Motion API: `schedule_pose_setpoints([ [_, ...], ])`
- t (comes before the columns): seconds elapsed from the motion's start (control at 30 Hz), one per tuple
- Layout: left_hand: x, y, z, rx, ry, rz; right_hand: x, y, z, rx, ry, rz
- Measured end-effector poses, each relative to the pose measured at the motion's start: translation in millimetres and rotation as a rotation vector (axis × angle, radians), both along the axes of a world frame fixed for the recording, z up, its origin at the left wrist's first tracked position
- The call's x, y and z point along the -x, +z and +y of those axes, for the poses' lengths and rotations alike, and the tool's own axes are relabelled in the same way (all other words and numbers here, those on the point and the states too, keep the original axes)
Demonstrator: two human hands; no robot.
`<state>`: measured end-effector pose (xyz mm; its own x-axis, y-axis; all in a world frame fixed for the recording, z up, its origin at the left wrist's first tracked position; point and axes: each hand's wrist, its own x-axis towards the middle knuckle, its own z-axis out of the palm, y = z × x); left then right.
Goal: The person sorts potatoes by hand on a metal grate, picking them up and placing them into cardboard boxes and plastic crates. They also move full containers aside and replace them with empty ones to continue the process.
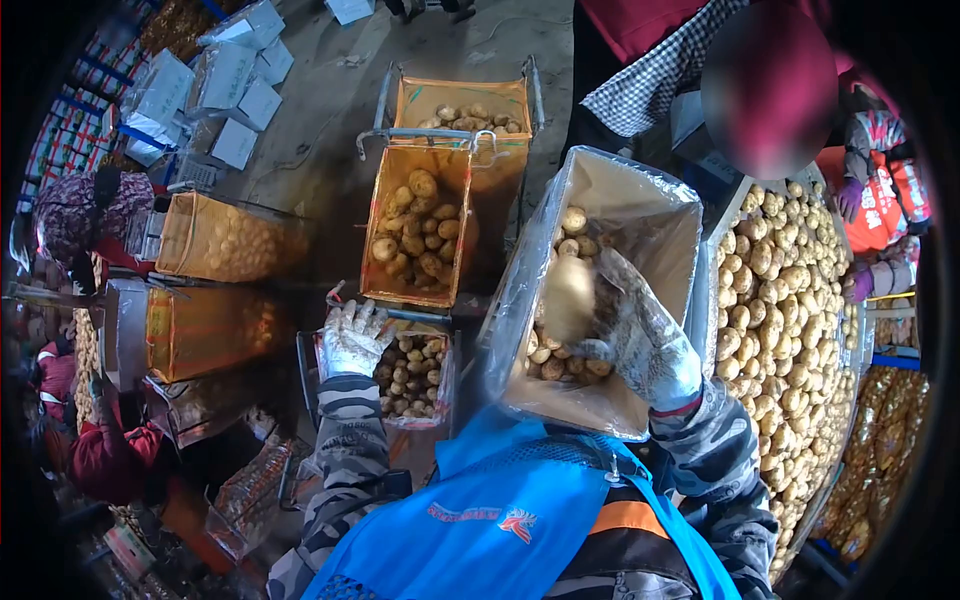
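Observation:
My right hand (pixel 648 335), in a soiled white glove, reaches into a plastic-lined cardboard box (pixel 655 225) with its thumb and fingers apart. A motion-blurred potato (pixel 570 297) is just off its fingertips, above several other potatoes (pixel 548 362) in the box. My left hand (pixel 353 338), also gloved, has its fingers stretched out at the metal rim beside a lined container of small potatoes (pixel 412 368). Beyond it, an orange mesh bag (pixel 377 205) hangs open on a metal frame with potatoes (pixel 420 230) inside.
A large heap of potatoes (pixel 780 310) lies on a table to my right. Across from me stands a person in a checked apron (pixel 665 70). Other workers and mesh bags (pixel 225 330) are at left. White cartons (pixel 222 80) are stacked at the back left.

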<state>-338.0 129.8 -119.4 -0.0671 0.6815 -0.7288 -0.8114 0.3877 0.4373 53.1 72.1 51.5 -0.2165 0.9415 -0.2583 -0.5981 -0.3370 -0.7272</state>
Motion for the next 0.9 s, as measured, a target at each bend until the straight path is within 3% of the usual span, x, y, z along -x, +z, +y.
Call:
schedule_pose_setpoints([
  [0.07, 2.8, 0.5, 2.5, 0.000, 0.002, -0.002, 5.1, -1.5, 4.8, -0.059, 0.045, 0.079],
  [0.3, 7.3, -14.7, -1.6, -0.043, -0.050, -0.001, -57.1, -42.6, -96.5, 0.269, -0.128, -0.068],
  [0.4, -16.2, -13.1, 5.2, -0.005, -0.071, 0.162, -69.7, -41.4, -117.4, 0.274, -0.247, -0.050],
  [0.47, -49.8, -6.0, 12.4, -0.019, -0.193, 0.633, -67.3, -37.5, -120.3, 0.271, -0.296, -0.086],
  [0.5, -74.2, 9.9, 18.9, -0.054, -0.194, 0.721, -64.7, -36.0, -123.9, 0.307, -0.338, -0.075],
  [0.57, -110.0, 22.3, 19.6, -0.511, -0.322, 0.927, -59.4, -36.5, -137.3, 0.258, -0.345, -0.031],
  [0.6, -134.0, 29.6, 17.7, -0.730, -0.439, 1.037, -52.3, -28.7, -145.0, 0.363, -0.375, -0.077],
  [0.67, -178.5, 53.0, 7.8, -0.968, -0.601, 1.102, -51.2, -37.6, -170.5, 0.305, -0.437, -0.040],
  [0.73, -216.2, 63.2, -9.6, -0.985, -0.717, 0.974, -62.4, -46.2, -208.2, 0.176, -0.431, 0.107],
  [0.77, -236.1, 66.4, -17.9, -1.170, -0.773, 0.960, -65.7, -40.6, -218.2, 0.212, -0.511, 0.068],
  [0.8, -250.0, 85.2, -25.1, -1.381, -0.927, 1.335, -66.2, -33.6, -229.2, 0.248, -0.578, 0.048],
  [0.9, -308.8, 94.9, -69.2, -1.612, -1.154, 1.194, -73.7, -32.6, -278.5, 0.190, -0.736, 0.009],
])
